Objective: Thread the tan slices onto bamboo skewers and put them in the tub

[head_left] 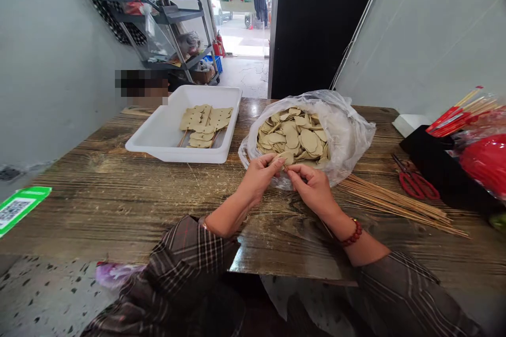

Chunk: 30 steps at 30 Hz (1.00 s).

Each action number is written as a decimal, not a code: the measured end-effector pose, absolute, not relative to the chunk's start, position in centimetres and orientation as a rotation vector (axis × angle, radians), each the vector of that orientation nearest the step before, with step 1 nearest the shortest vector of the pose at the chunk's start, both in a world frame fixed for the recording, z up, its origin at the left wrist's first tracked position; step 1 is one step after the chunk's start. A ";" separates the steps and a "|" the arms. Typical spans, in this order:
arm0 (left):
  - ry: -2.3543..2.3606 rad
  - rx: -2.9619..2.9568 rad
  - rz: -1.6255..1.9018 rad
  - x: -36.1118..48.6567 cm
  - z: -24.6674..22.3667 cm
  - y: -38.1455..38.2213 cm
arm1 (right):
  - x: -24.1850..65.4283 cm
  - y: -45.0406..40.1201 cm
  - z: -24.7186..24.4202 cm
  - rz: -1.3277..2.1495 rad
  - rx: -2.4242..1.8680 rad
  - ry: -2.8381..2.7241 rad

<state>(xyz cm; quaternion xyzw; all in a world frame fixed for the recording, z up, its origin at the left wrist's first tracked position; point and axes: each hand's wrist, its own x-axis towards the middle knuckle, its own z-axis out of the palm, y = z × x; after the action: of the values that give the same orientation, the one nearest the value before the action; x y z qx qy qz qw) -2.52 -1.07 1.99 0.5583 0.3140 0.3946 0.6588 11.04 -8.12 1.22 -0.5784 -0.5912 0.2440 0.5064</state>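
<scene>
Both hands meet at the near edge of a clear plastic bag (348,126) full of flat, pale tan slices (292,137). My left hand (259,172) pinches a tan slice (281,159) between thumb and fingers. Close beside it, my right hand (312,184) is closed on a thin wooden skewer, whose shaft shows faintly below the palm. A white tray (177,154) stands left of the bag and holds skewered slices (207,118) laid side by side. Loose bamboo skewers (399,202) lie on the table to the right of my right hand.
Red-handled scissors (419,184) lie by a black box (427,160) at the right, with red packets in and near it. A green card with a code (21,208) is at the table's left edge. Behind stands a grey cart (182,16).
</scene>
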 end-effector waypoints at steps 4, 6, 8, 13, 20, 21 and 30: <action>0.793 1.239 1.013 -3.3 2.1 0.3 | 12.3 -8.0 1.3 0.580 -1.388 -1.293; 0.861 1.286 1.108 -3.6 2.1 1.2 | 13.3 -7.8 1.5 0.558 -1.366 -1.180; 0.925 1.413 1.158 -3.6 2.2 2.1 | 14.3 -7.6 1.7 0.535 -1.330 -1.064; 1.047 1.959 1.134 -1.6 2.4 3.5 | 16.0 -7.1 2.3 0.505 -1.237 -0.864; 1.140 2.541 0.913 1.7 3.2 4.8 | 16.3 -6.6 2.0 0.481 -1.276 -0.893; 1.127 2.645 0.885 2.0 3.4 4.9 | 16.3 -6.5 1.9 0.481 -1.278 -0.900; 1.065 3.099 0.559 3.6 4.5 6.4 | 16.1 -6.5 2.1 0.490 -1.289 -0.942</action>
<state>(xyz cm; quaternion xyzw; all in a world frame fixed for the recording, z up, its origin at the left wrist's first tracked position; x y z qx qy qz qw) 3.56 6.35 4.53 0.9283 0.3191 0.1676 -0.0912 16.09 -6.51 2.06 -0.5721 -0.4183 0.2174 0.6711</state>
